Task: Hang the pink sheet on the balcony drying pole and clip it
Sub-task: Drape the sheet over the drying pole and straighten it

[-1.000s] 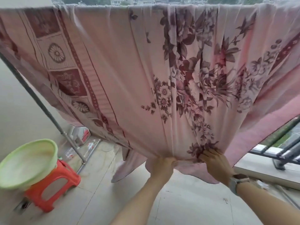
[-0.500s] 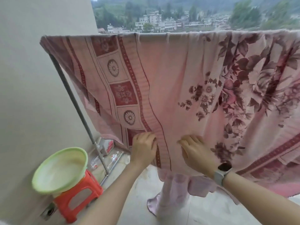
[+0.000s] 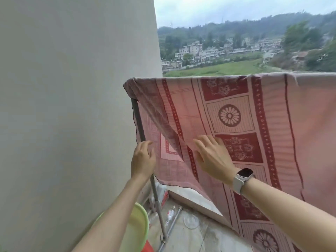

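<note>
Nearest, two bare forearms reached forward above one green basin (image 3: 139, 228). The left hand (image 3: 143, 160), fingers loosely open, touched the sheet's edge beside the slanted support pole (image 3: 156, 193). The right hand (image 3: 211, 157), fingers spread, lay flat on the pink sheet (image 3: 236, 124); one watch (image 3: 242, 177) sat on that wrist. The single sheet was draped over the drying pole, its long axis running horizontally left to right, hanging downward. Beyond lay houses and hills.

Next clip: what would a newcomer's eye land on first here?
The pink sheet with dark red patterned panels, draped over the drying pole, fills the right half. Both hands sit at its near edge: left hand by the pole, right hand flat on the cloth. No clips show.
</note>
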The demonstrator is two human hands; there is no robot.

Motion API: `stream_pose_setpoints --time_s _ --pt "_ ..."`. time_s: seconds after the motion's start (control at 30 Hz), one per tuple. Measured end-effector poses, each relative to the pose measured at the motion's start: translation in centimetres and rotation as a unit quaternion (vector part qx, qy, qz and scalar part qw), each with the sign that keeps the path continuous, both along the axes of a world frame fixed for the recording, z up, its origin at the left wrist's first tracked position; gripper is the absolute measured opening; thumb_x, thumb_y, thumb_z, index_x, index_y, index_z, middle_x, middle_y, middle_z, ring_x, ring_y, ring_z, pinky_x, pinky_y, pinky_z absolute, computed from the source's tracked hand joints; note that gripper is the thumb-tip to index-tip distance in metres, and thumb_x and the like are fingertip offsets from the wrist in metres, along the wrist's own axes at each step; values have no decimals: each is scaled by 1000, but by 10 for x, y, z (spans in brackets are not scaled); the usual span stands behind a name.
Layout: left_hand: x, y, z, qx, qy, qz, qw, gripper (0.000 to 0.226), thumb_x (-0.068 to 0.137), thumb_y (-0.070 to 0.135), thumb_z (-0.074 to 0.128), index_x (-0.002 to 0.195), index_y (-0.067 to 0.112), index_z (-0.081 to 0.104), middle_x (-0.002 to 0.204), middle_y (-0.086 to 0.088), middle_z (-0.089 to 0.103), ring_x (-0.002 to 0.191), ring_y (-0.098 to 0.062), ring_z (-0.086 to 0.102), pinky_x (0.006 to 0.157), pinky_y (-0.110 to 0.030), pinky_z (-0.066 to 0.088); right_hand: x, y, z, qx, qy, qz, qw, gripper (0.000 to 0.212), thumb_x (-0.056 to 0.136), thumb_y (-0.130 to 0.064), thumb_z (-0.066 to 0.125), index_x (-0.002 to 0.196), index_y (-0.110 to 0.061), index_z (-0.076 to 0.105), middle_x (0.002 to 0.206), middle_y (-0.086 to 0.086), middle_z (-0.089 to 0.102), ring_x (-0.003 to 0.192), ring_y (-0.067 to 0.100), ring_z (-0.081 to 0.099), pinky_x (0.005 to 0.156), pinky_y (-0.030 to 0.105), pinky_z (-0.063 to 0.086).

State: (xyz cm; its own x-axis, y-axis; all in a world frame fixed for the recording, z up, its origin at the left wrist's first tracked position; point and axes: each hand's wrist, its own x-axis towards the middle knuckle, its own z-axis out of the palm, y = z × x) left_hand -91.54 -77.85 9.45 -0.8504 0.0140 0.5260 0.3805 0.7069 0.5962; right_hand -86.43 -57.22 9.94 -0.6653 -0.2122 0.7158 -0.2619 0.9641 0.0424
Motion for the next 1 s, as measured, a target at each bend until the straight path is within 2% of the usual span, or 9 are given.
stream_pose_setpoints --time_s 0.07,0.27,0.33,0.43,0.5,0.6,0.73,0.87,1.0 --pt "-37 -8 16 36 12 6 999 24 90 7 48 113 5 56 115 -13 57 108 -26 53 87 -28 39 -38 -23 13 8 6 -1 1000 31 86 -33 40 107 -13 52 98 6 63 85 25 61 71 41 49" --pt "-117 -21 42 181 12 -13 983 25 93 9 44 116 7 54 119 -8 55 99 -12 51 84 -22 40 -149 -87 22 29 -8 -60 998 88 61 -50 73 131 -8 38 108 9 54 90 23 47 74 39 46" --pt "-137 -26 46 201 2 -27 979 25 92 10 45 115 9 54 116 -3 56 98 -9 50 83 -20 38 -183 -100 23 45 8 -131 990 71 73 -38 66 131 -9 38 107 10 53 85 23 49 71 38 46" --pt "-165 -35 52 222 -17 -49 974 26 93 13 45 118 10 53 111 2 55 100 -8 50 84 -18 38 -215 -102 36 5 9 -137 991 21 91 -20 38 100 -9 54 81 7 62 67 21 57 62 33 47" --pt "-180 -38 55 242 -44 -66 967 27 94 16 43 120 11 52 111 4 55 101 -9 50 86 -21 39 -218 -93 40 -65 -1 -40 997 25 89 -19 36 82 -7 57 71 6 63 60 23 60 58 31 48" --pt "-207 -34 57 287 -90 -117 946 30 96 22 40 122 13 50 120 -3 57 108 -18 54 96 -35 44 -204 -83 58 -243 -4 57 968 30 92 -25 35 89 -5 58 76 -1 58 62 15 55 54 24 46" --pt "-219 -23 60 345 -183 -205 897 58 90 41 48 140 21 26 143 0 40 128 -20 40 108 -48 34 -197 -80 82 -402 -17 80 912 14 94 -4 36 92 -10 48 74 -8 50 66 4 47 58 9 40" --pt "-222 -14 66 383 -200 -299 851 35 89 41 52 118 23 51 120 3 60 113 -18 54 103 -46 37 -200 -84 90 -404 17 47 913 14 93 0 38 89 -10 48 74 -7 48 65 5 45 58 10 38" --pt "-213 -8 74 373 -171 -299 862 28 94 39 38 86 18 55 87 0 62 84 -17 58 78 -30 47 -188 -84 78 -299 65 35 951 8 95 -14 39 99 -10 45 72 -5 52 56 17 52 51 25 45"
